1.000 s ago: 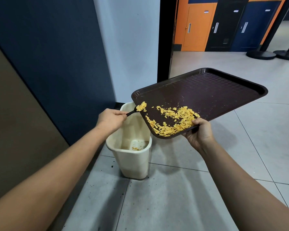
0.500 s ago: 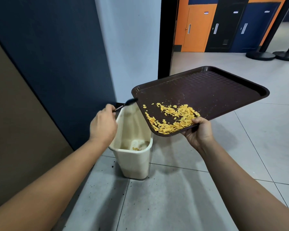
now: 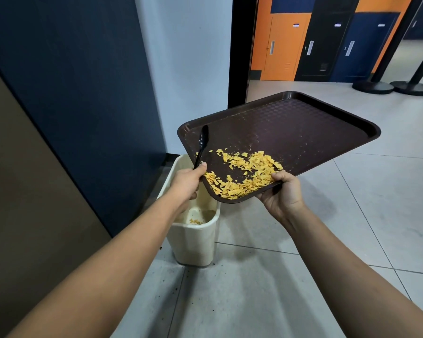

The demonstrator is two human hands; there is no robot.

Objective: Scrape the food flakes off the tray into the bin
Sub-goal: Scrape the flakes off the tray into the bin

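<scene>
A dark brown tray (image 3: 303,128) is tilted down toward me, its left near corner over the cream bin (image 3: 195,240). Yellow flakes (image 3: 249,172) lie heaped along the tray's near edge. My right hand (image 3: 282,193) grips that near edge from below, thumb on the rim beside the flakes. My left hand (image 3: 188,181) holds a black plastic spoon (image 3: 202,145) by its handle, bowl pointing up over the tray's left part, above the flakes. A few flakes lie at the bottom of the bin.
The bin stands on a grey tiled floor against a dark blue wall (image 3: 83,93). Small crumbs dot the floor (image 3: 230,289) around the bin. A doorway behind the tray opens onto orange and dark lockers (image 3: 315,45) and two black post bases (image 3: 393,87).
My left hand swung the spoon from the tray's left corner out over the bin and back onto the tray, now bowl up. The flakes at the left corner are gone.
</scene>
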